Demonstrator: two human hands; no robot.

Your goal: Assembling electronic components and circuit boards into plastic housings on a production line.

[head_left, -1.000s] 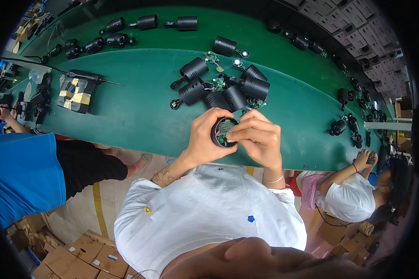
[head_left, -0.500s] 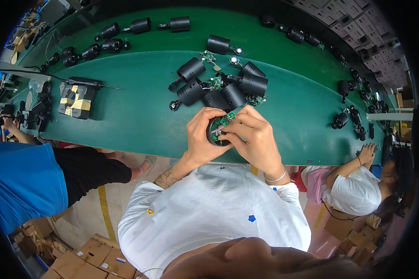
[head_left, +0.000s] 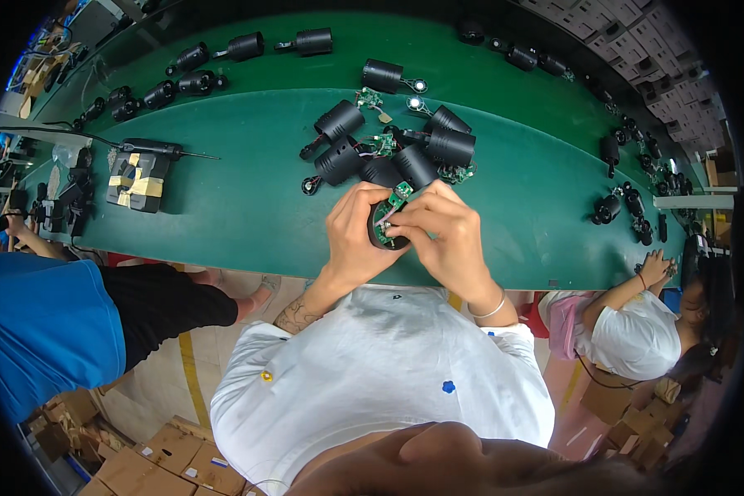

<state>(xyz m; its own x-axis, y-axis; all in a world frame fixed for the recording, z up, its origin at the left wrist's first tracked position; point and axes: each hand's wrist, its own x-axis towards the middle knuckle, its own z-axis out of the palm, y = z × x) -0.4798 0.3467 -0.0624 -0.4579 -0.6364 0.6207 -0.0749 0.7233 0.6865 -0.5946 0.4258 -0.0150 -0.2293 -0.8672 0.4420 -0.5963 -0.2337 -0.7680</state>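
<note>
My left hand [head_left: 355, 231] is wrapped round a black cylindrical housing [head_left: 373, 230], its open end tilted up toward me. A small green circuit board [head_left: 401, 194] sticks out at the housing's far rim, and another green board lies inside. A pinkish cable [head_left: 382, 220] runs between them. The thumb and fingers of my right hand [head_left: 450, 236] are pinched together at the mouth of the housing, by the cable's lower end. What they grip there is too small to make out. Just beyond my hands lies a cluster of similar black housings [head_left: 415, 168], some with boards and wires hanging out.
On the left a screwdriver-like tool [head_left: 153, 147] with a long thin tip rests on a black box with yellow tape [head_left: 136, 186]. More housings [head_left: 306, 41] line the raised far strip of the green table [head_left: 248, 215]. Co-workers sit at left and right [head_left: 636, 339].
The small board at the rim has swung more upright and leftward. Both hands have shifted slightly up and left, still at the housing.
</note>
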